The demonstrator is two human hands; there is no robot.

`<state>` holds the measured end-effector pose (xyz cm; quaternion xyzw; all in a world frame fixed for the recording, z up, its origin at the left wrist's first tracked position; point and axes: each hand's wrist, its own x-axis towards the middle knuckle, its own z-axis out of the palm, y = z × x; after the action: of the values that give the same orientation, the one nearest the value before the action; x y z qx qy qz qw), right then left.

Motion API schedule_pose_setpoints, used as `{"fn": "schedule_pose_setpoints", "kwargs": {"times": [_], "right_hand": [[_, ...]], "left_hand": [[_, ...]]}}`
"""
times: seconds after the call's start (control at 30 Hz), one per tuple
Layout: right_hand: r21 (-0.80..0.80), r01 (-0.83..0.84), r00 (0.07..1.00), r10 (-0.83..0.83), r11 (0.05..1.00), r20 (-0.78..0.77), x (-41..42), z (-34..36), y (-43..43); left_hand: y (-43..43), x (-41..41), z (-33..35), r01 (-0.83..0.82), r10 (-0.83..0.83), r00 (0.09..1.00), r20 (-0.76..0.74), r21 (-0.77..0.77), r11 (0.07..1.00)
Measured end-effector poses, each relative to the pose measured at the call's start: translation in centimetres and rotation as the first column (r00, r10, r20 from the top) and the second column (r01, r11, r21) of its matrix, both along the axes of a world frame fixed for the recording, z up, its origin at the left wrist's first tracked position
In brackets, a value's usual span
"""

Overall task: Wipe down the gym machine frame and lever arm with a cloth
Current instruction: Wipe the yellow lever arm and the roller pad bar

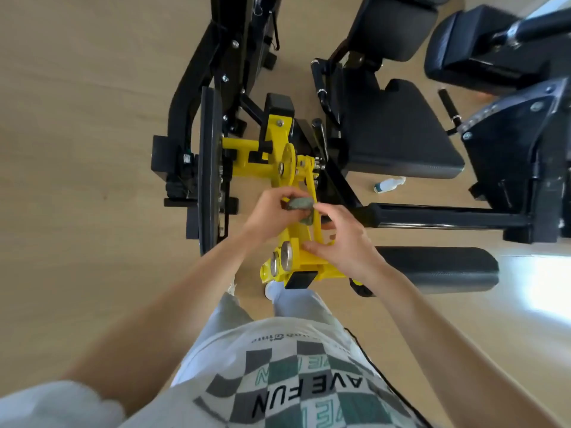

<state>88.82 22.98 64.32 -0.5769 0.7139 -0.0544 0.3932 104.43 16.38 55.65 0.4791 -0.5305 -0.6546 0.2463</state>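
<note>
From my head camera, looking down, my left hand (272, 211) is closed around a small grey-green cloth (299, 203), pinching it against the thin yellow lever arm (310, 193) partway along its length. My right hand (340, 242) holds nothing; its fingers are spread loosely over the lower yellow bracket (309, 264), thumb on the plate, steadying it. To do this stroke well, I judge I should keep the cloth wrapped round the bar so both faces get wiped, slide along its length instead of dabbing, and hold the bracket firm so the arm does not swing. The bolts and round plate near the pivot (289, 163) will likely snag the cloth, so I should go slowly there. The black frame (448, 216) runs off to my right, with a black seat pad (398, 140) beyond it. A spray bottle (387, 185) lies on the pale wooden floor (92, 118), well apart from my hands, and the floor to the right catches bright light.
</note>
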Motion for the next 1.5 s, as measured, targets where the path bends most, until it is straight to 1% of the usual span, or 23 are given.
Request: {"fn": "schedule_pose_setpoints", "kwargs": {"times": [0.1,0.17,0.23,0.27,0.3,0.37,0.43,0.5,0.53,0.6,0.7,0.77,0.87,0.97,1.0,1.07,1.13,1.2,1.27,1.33,1.4,1.5], "right_hand": [[0.041,-0.025,1.0,0.024,0.999,0.019,-0.1,-0.1,-0.7],[0.069,-0.03,0.999,0.029,0.997,0.023,-0.1,-0.1,-1.2],[0.093,-0.045,0.999,0.044,0.995,0.013,0.0,-0.2,-1.8],[0.108,-0.054,0.999,0.054,0.993,0.007,0.0,-0.3,-2.1],[0.12,-0.063,0.998,0.063,0.991,0.003,0.1,-0.4,-2.4],[0.146,-0.076,0.997,0.077,0.986,0.002,0.2,-0.5,-2.7],[0.163,-0.085,0.996,0.086,0.983,-0.003,0.3,-0.7,-3.0],[0.169,-0.096,0.995,0.101,0.981,-0.025,0.3,-0.9,-3.2],[0.17,-0.102,0.994,0.109,0.98,-0.032,0.2,-1.0,-3.3],[0.177,-0.111,0.993,0.118,0.978,-0.031,0.1,-1.2,-3.5],[0.197,-0.122,0.991,0.129,0.973,-0.026,0.0,-1.2,-3.5],[0.192,-0.119,0.992,0.123,0.974,-0.008,-0.2,-1.3,-3.4],[0.189,-0.117,0.993,0.117,0.975,0.011,-0.3,-1.3,-3.3],[0.188,-0.113,0.994,0.112,0.976,0.017,-0.3,-1.5,-3.5],[0.184,-0.109,0.994,0.107,0.977,0.02,-0.3,-1.7,-3.5],[0.182,-0.102,0.995,0.099,0.978,0.021,-0.3,-1.9,-3.5],[0.182,-0.09,0.996,0.087,0.979,0.026,-0.2,-2.0,-3.4],[0.174,-0.084,0.996,0.079,0.981,0.036,0.0,-2.0,-3.3],[0.168,-0.075,0.997,0.069,0.983,0.043,0.0,-2.1,-3.2],[0.159,-0.064,0.997,0.058,0.985,0.043,0.0,-2.3,-3.3],[0.147,-0.049,0.998,0.044,0.988,0.038,0.0,-2.5,-3.3],[0.133,-0.04,0.999,0.037,0.99,0.027,0.0,-2.6,-3.3]], "left_hand": [[1.4,0.9,-0.4,0.121,-0.115,0.991,-0.066,0.09,0.989],[1.6,1.3,-0.6,0.153,-0.139,0.985,-0.103,0.141,0.978],[1.6,1.0,-0.7,0.098,-0.075,0.988,-0.134,0.173,0.98],[1.3,0.8,-1.0,0.033,-0.012,0.993,-0.121,0.167,0.985],[1.0,0.4,-1.4,-0.041,0.053,0.995,-0.079,0.144,0.989],[-0.2,-0.2,-2.5,-0.152,0.147,0.987,0.067,0.076,0.986],[-1.7,-0.6,-3.8,-0.192,0.193,0.954,0.228,-0.026,0.981],[-2.7,-0.9,-4.8,-0.171,0.201,0.926,0.32,-0.121,0.978],[-2.9,-1.0,-5.3,-0.139,0.186,0.924,0.333,-0.158,0.978],[-2.8,-1.0,-6.4,-0.036,0.099,0.934,0.345,-0.184,0.982],[-2.5,-0.4,-7.1,0.097,-0.028,0.935,0.353,-0.181,0.979],[-2.2,0.1,-6.5,0.186,-0.125,0.929,0.347,-0.148,0.971],[-1.0,1.2,-5.2,0.344,-0.306,0.91,0.279,-0.095,0.934],[0.1,2.3,-4.7,0.427,-0.404,0.895,0.189,-0.099,0.899],[0.3,2.3,-4.7,0.416,-0.395,0.9,0.184,-0.092,0.905],[0.3,2.0,-5.0,0.325,-0.296,0.927,0.229,-0.099,0.941],[0.1,1.2,-5.5,0.171,-0.141,0.952,0.272,-0.091,0.981],[-0.4,0.3,-6.1,0.015,-0.012,0.96,0.28,-0.006,1.0],[-1.1,-0.3,-7.2,-0.156,0.136,0.94,0.314,0.039,0.987],[-1.5,-0.6,-8.6,-0.331,0.29,0.888,0.357,0.059,0.942],[-1.7,-0.5,-9.9,-0.404,0.334,0.855,0.397,0.104,0.909],[-1.6,-0.1,-11.3,-0.395,0.294,0.867,0.403,0.196,0.897]]}}
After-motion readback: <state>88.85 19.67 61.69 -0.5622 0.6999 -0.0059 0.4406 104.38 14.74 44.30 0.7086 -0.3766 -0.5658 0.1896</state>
